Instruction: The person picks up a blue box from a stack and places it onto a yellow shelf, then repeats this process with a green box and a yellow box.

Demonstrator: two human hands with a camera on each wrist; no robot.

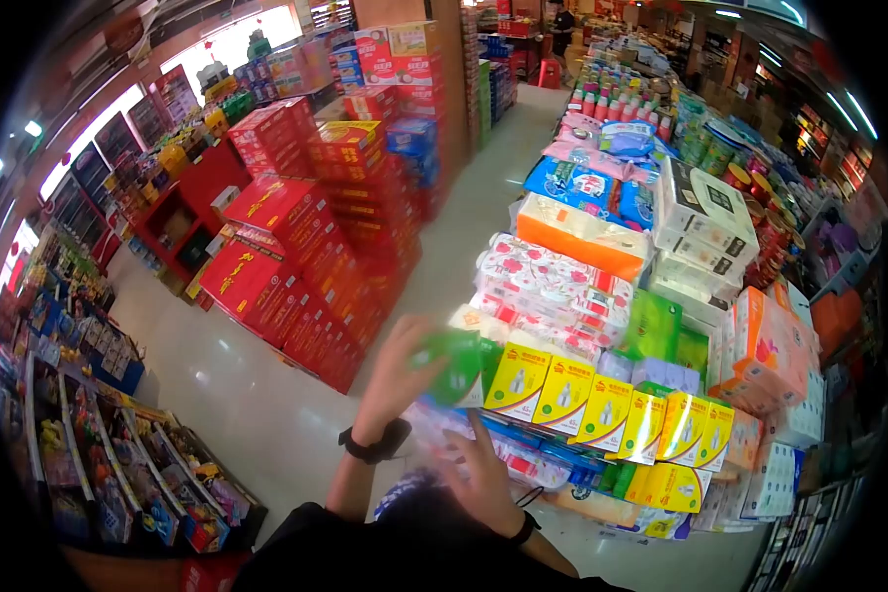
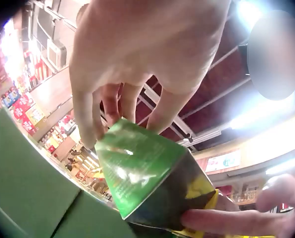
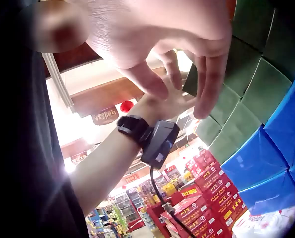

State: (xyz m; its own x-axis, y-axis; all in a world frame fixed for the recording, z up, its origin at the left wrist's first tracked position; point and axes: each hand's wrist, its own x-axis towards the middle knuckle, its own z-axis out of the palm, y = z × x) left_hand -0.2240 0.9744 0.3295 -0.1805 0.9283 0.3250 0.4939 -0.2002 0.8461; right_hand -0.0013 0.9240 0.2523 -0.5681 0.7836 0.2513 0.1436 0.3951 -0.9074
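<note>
My left hand (image 1: 397, 373) grips a green box (image 1: 456, 369), which is blurred in the head view, at the near left corner of a stacked display. In the left wrist view the fingers of the left hand (image 2: 147, 44) come down on the box's glossy green face (image 2: 142, 161), and its dark side faces the right hand. The right hand (image 1: 485, 476) is just below and to the right, fingers loosely extended. One finger (image 2: 222, 220) overlaps the box's dark side. A row of yellow-and-white boxes (image 1: 567, 390) with bottle pictures stands beside the green box.
Floral-printed paper packs (image 1: 553, 281) and an orange-and-white pack (image 1: 582, 237) are stacked behind the yellow row. Across the aisle floor (image 1: 444, 257) stand piles of red cartons (image 1: 286, 276). A low rack of small goods (image 1: 138, 454) is at the left.
</note>
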